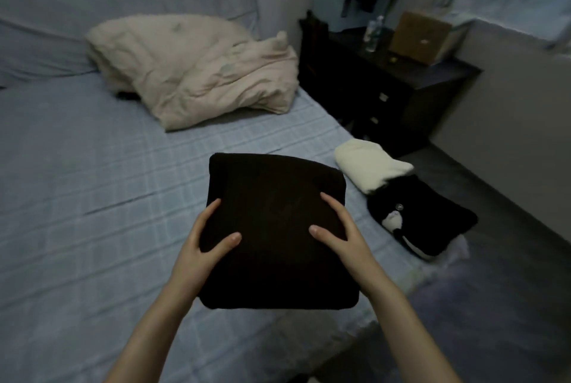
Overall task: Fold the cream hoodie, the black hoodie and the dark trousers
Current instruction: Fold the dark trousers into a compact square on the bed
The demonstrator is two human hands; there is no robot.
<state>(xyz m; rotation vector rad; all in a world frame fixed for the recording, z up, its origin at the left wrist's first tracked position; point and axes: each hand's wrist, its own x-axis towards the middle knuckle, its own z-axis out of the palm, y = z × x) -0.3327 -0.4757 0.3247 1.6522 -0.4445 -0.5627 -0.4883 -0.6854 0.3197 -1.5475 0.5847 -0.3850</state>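
Left hand and right hand hold folded dark trousers

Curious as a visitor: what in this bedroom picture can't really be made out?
Head view:
Most fingers of the left hand and right hand: hidden by the folded dark garment they hold.
Whether that garment is hoodie or trousers: too dark.
Print on the black garment beside the cream hoodie: blurred.
Label of the bottle on the nightstand: too small.
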